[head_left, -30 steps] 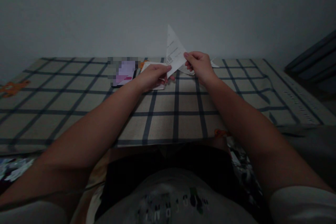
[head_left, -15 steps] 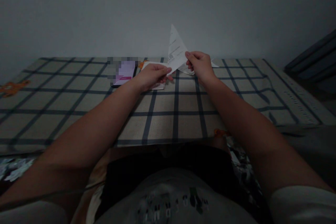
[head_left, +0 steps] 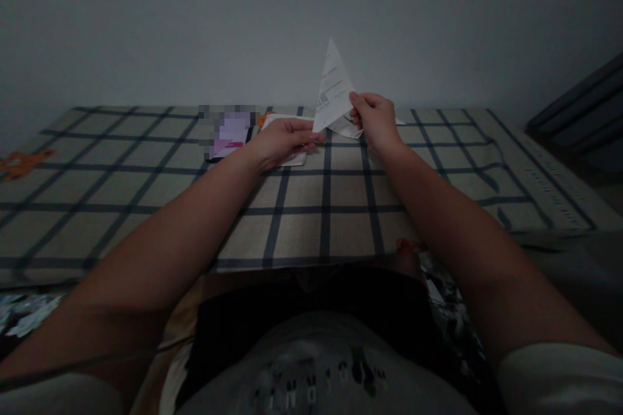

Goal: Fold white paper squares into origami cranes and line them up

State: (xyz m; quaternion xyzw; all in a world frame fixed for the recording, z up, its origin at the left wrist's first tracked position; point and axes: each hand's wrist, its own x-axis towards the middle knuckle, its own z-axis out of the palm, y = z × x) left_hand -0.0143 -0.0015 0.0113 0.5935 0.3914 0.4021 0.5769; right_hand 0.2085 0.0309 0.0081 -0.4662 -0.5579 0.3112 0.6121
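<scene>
A folded sheet of white printed paper is raised above the table, its pointed tip up and a block of print near its lower left. My right hand pinches its right edge between thumb and fingers. At the lower left corner, the thumb and fingers of my left hand close loosely on the paper. Another piece of printed paper shows behind and below it, partly covered by my right hand; whether the two are joined I cannot tell. Under my left hand lies a flat white paper or booklet.
A phone with a lit pinkish screen lies left of my left hand, partly blurred out. A checked cloth covers the table, which meets a plain wall at the back. A dark slatted object stands at the right.
The raised paper has shifted slightly right and its tip is higher and more upright. My right hand moved a little right with it. The left fingers look straighter around the lower corner.
</scene>
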